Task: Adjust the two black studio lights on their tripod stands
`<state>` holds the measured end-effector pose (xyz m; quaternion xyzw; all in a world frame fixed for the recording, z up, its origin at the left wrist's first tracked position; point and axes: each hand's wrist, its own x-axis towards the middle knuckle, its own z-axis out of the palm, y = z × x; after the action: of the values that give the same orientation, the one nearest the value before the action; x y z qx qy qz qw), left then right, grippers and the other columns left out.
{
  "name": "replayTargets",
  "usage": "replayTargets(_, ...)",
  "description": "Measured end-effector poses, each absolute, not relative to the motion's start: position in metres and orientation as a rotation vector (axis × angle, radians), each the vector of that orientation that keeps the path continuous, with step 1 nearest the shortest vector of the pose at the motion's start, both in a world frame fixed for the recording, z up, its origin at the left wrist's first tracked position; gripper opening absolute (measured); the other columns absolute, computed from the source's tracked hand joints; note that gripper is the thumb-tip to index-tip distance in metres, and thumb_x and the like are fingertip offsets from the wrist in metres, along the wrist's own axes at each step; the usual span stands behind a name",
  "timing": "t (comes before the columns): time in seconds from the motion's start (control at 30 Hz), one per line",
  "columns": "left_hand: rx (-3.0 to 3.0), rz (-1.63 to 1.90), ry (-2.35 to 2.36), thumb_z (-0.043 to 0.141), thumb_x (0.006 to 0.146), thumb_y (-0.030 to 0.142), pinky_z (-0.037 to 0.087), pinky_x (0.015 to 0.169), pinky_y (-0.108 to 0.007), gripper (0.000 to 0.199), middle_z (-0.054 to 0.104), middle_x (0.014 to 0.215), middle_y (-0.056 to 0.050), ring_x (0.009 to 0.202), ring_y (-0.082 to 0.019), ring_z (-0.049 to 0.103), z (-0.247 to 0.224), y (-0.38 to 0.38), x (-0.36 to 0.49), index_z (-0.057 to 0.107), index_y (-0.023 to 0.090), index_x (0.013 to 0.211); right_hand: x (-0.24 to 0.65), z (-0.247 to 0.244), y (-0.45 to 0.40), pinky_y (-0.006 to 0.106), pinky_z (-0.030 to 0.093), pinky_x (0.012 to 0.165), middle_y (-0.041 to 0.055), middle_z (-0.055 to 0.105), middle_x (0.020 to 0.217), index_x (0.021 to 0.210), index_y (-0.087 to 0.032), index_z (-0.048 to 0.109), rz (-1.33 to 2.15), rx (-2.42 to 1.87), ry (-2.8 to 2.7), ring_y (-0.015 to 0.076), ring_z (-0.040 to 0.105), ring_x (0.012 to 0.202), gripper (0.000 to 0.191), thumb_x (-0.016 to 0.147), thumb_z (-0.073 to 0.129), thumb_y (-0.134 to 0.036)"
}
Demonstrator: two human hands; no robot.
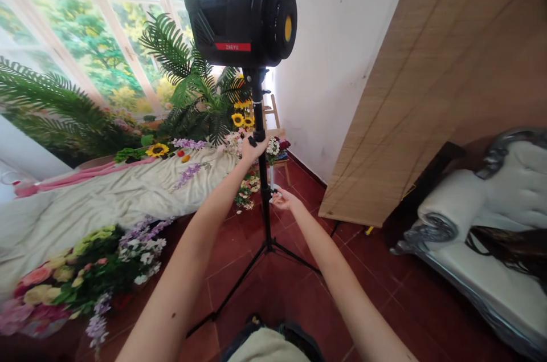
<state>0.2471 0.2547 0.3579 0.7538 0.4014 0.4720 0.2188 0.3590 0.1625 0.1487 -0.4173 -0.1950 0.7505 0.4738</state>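
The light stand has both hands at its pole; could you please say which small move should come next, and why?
Perhaps gently turn the knob on the lower collar with the right hand: its fingers are at that collar, while the left hand is on the pole by the upper collar and could steady the large lamp on top.

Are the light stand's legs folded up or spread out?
Spread out: the light stand's legs splay apart from the bottom of its pole, over the red tiled floor.
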Motion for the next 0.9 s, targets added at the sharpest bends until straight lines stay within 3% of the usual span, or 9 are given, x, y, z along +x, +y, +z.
replayTargets(0.13, 2.101, 1.322, 1.142, 0.06, 0.071, 0.041, 0.047, 0.069, -0.03, 0.026, 0.066, 0.067, -0.007, 0.069, -0.02, 0.063, 0.361, 0.254, 0.248, 0.059, 0.017, 0.06, 0.363, 0.144, 0.168, 0.015, 0.03, 0.038, -0.0071, 0.04, 0.05, 0.065, -0.02, 0.038, 1.738, -1.103, -0.585, 0.005, 0.032, 0.038, 0.029, 0.091, 0.048, -0.027)
replayTargets(0.23, 2.098, 1.338, 1.146, 0.059, 0.072, 0.041, 0.047, 0.069, -0.028, 0.025, 0.066, 0.067, -0.006, 0.068, -0.018, 0.062, 0.362, 0.253, 0.248, 0.059, 0.018, 0.061, 0.368, 0.145, 0.163, 0.016, 0.036, 0.048, -0.0031, 0.051, 0.06, 0.068, -0.018, 0.045, 1.562, -1.207, -0.736, 0.0071, 0.043, 0.049, 0.022, 0.084, 0.059, -0.025)
replayTargets(0.37, 2.081, 1.352, 1.155, 0.059, 0.071, 0.039, 0.046, 0.067, -0.027, 0.023, 0.064, 0.064, -0.004, 0.066, -0.017, 0.06, 0.36, 0.254, 0.25, 0.059, 0.018, 0.063, 0.371, 0.146, 0.15, 0.025, 0.043, 0.074, 0.0049, 0.061, 0.087, 0.082, -0.019, 0.055, 0.609, -1.536, -1.655, 0.0169, 0.055, 0.085, 0.007, 0.078, 0.061, -0.017)
replayTargets(0.43, 2.071, 1.352, 1.143, 0.06, 0.071, 0.039, 0.046, 0.067, -0.027, 0.023, 0.063, 0.063, -0.004, 0.065, -0.017, 0.059, 0.357, 0.255, 0.25, 0.059, 0.018, 0.063, 0.368, 0.144, 0.148, 0.031, 0.042, 0.083, 0.0097, 0.059, 0.102, 0.093, -0.019, 0.056, 0.225, -1.558, -1.915, 0.0212, 0.054, 0.099, 0.016, 0.078, 0.06, -0.017)
replayTargets(0.53, 2.067, 1.321, 1.095, 0.057, 0.071, 0.039, 0.045, 0.066, -0.028, 0.024, 0.062, 0.062, -0.003, 0.064, -0.016, 0.058, 0.351, 0.258, 0.25, 0.059, 0.018, 0.06, 0.359, 0.136, 0.151, 0.031, 0.045, 0.076, 0.009, 0.059, 0.099, 0.103, -0.019, 0.05, 0.324, -1.59, -1.676, 0.02, 0.058, 0.089, 0.023, 0.083, 0.054, -0.029)
replayTargets(0.67, 2.084, 1.311, 1.082, 0.056, 0.071, 0.04, 0.045, 0.065, -0.028, 0.025, 0.061, 0.061, -0.003, 0.062, -0.016, 0.057, 0.348, 0.26, 0.25, 0.058, 0.018, 0.059, 0.352, 0.134, 0.159, 0.031, 0.047, 0.068, 0.0032, 0.058, 0.078, 0.096, -0.019, 0.047, 0.651, -1.609, -1.25, 0.0176, 0.058, 0.07, 0.017, 0.088, 0.037, -0.03)
replayTargets(0.77, 2.084, 1.339, 1.086, 0.057, 0.07, 0.037, 0.045, 0.064, -0.027, 0.022, 0.061, 0.063, -0.002, 0.063, -0.016, 0.057, 0.348, 0.26, 0.25, 0.057, 0.018, 0.06, 0.346, 0.144, 0.16, 0.035, 0.044, 0.085, 0.0055, 0.058, 0.091, 0.093, -0.019, 0.05, 0.439, -1.488, -1.397, 0.0204, 0.056, 0.089, 0.016, 0.077, 0.051, -0.022)
replayTargets(0.9, 2.072, 1.322, 1.098, 0.058, 0.07, 0.036, 0.045, 0.063, -0.027, 0.022, 0.061, 0.061, -0.002, 0.062, -0.016, 0.058, 0.35, 0.257, 0.25, 0.057, 0.018, 0.059, 0.329, 0.152, 0.167, 0.038, 0.038, 0.095, 0.0119, 0.051, 0.113, 0.108, -0.018, 0.046, 0.298, -1.496, -1.396, 0.0243, 0.048, 0.107, 0.051, 0.062, 0.067, -0.023)
